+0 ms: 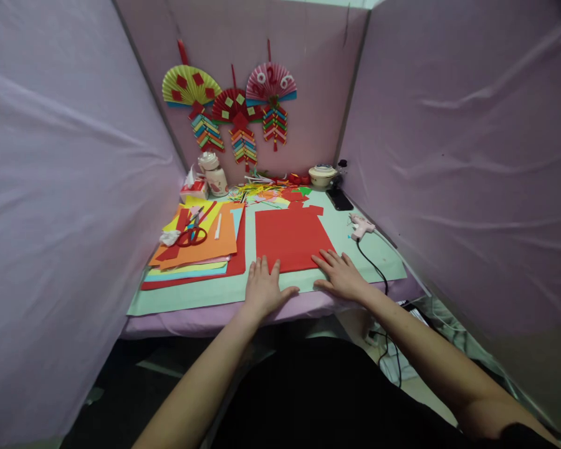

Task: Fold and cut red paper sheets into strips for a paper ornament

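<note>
A red sheet of paper [292, 237] lies flat on the pale green table cover [191, 304]. My left hand [265, 287] rests at its near left corner, palm down, fingers spread. At the near right corner lies my right hand [341, 273], also flat with the fingers apart and some fingertips on the red sheet. Neither hand grips anything. Left of the sheet is a stack of coloured paper, topped by an orange sheet [224, 240] and red-handled scissors [191, 236].
A pink glue gun [361, 227] with a black cord and a phone [339, 199] lie on the right. Paper scraps [266, 194], a bottle [214, 174], a tissue box [194, 188] and a lidded bowl [322, 175] stand along the back. Paper fan ornaments [237, 109] hang behind.
</note>
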Tool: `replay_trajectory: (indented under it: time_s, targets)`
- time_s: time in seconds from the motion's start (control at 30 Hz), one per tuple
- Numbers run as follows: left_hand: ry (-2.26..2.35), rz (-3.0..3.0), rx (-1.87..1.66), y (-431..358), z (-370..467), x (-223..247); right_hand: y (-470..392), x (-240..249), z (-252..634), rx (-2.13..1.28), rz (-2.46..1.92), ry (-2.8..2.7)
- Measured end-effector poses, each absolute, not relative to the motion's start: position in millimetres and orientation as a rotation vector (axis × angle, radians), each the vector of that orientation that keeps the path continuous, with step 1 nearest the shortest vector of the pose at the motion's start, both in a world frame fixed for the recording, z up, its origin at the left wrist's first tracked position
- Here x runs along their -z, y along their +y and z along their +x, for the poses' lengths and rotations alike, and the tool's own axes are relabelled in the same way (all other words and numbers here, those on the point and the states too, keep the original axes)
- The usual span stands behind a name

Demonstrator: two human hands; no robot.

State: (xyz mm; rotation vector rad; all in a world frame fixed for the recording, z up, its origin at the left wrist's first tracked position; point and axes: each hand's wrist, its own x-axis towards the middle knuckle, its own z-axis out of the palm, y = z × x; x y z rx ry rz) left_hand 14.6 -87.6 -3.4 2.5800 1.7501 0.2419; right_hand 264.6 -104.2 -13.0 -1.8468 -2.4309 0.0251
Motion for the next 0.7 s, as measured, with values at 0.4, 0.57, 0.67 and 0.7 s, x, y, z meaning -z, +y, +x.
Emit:
replay_trajectory:
  time_s: [0.4,0.57,0.67,0.7]
  targets:
    - [1.37,2.758,-0.136,-60.7,9.1,2.9,-88.7,14.4,256.6,-0.065,-1.852,-2.449]
    - [1.376,2.747,-0.151,-60.5,7.8,7.3,-93.3,6.8,242.5,0.097,-1.756,-2.448]
    - [1.369,2.76,-0.154,-61.1,7.0,7.4,-95.8,3.6,227.2,0.108,-1.552,-2.555]
    - [1.371,2.763,-0.157,-61.2,7.0,7.4,-95.9,3.8,223.2,0.08,-1.504,-2.59]
